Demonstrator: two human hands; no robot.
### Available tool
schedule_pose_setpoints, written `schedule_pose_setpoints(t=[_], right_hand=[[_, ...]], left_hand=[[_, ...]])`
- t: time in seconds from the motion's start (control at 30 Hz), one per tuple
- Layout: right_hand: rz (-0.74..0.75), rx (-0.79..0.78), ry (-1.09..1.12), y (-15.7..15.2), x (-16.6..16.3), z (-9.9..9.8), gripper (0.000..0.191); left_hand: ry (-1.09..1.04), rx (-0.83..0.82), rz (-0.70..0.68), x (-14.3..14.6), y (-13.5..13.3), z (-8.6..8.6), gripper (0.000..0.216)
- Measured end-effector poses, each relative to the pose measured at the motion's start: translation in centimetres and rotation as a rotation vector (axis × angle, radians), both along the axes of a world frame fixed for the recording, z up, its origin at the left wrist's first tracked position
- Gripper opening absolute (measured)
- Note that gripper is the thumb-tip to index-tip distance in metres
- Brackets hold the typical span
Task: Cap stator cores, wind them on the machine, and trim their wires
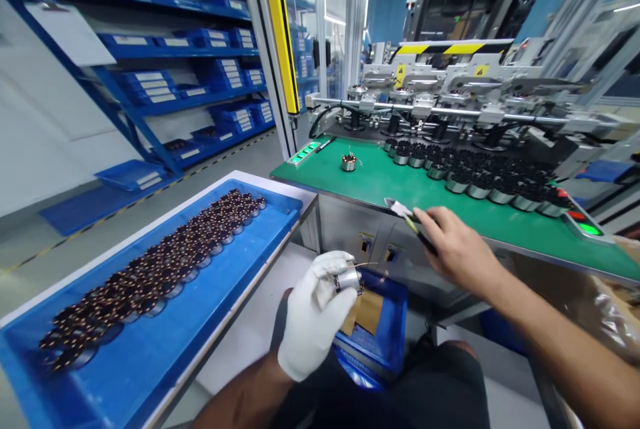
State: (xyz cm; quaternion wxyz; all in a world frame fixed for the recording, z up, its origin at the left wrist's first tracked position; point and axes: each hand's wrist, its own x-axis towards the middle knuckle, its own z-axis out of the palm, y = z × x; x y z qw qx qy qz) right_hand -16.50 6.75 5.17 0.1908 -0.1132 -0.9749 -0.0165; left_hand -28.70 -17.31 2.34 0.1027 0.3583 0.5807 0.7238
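The gloved left hand pinches one wound motor stator between thumb and fingers, in the air in front of the green-topped table and below its front edge; a loose copper wire sticks out from the stator to the right. The bare right hand is closed around the green-and-black handle of a small hand tool, perhaps snips, its metal tip pointing up and left near the table's front edge and apart from the stator. The step in hand looks to be work on this single piece, with the tool drawn but not in contact. Bringing the tool to the wire would call for a firm hold on the metal rim, the wire turned outward, and the tip kept off the glove and the windings. On the table, a lone stator with wire ends standing up sits near the left front corner, just beside the green-lit button panel, while rows of finished-looking stators fill the right half in front of the winding machine. To the left, a long blue tray carries many more packed stators, banded lengthwise from its far edge to its near left corner.
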Motion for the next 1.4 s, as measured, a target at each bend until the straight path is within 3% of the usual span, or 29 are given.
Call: schedule_pose_setpoints(t=[0.1,0.2,0.27,0.4,0.53,0.7,1.0,1.1,1.23,1.3,1.4], right_hand=[[0.132,-0.259,0.193,-4.9,4.7,-3.8,0.07],[0.088,-0.445,0.201,-9.7,7.9,-6.9,0.07],[0.085,-0.552,0.18,-11.8,8.8,-7.6,0.073],[0.143,-0.692,0.233,-13.4,8.2,-6.4,0.08],[0.197,-0.734,0.311,-13.2,7.1,-4.9,0.083],[0.197,-0.702,0.318,-13.0,7.1,-5.4,0.079],[0.212,-0.813,0.31,-13.1,6.8,-5.5,0.075],[0.218,-0.973,0.318,-13.2,6.5,-5.6,0.072],[0.151,-1.396,0.327,-13.3,7.0,-5.2,0.055],[0.216,-1.528,0.304,-13.3,7.5,-4.8,0.055],[0.343,-1.6,0.228,-13.2,8.2,-4.0,0.064]], left_hand=[[0.022,0.034,0.024,0.2,0.4,0.0,0.025],[0.058,0.089,0.008,0.3,0.9,0.1,0.025],[0.095,0.095,-0.001,0.5,1.3,0.0,0.027],[0.147,0.047,-0.039,0.6,1.5,-0.3,0.034],[0.154,0.037,-0.076,0.7,1.1,-0.5,0.038],[0.141,0.024,-0.066,0.9,0.5,-0.6,0.037],[0.139,0.015,-0.065,1.0,0.8,-0.6,0.036],[0.148,0.02,-0.064,0.8,1.0,-0.7,0.033],[0.174,-0.005,-0.051,0.3,1.0,-1.5,0.041],[0.153,-0.048,-0.06,0.1,0.9,-1.8,0.048],[0.138,-0.102,-0.095,-0.1,0.9,-1.9,0.05]])
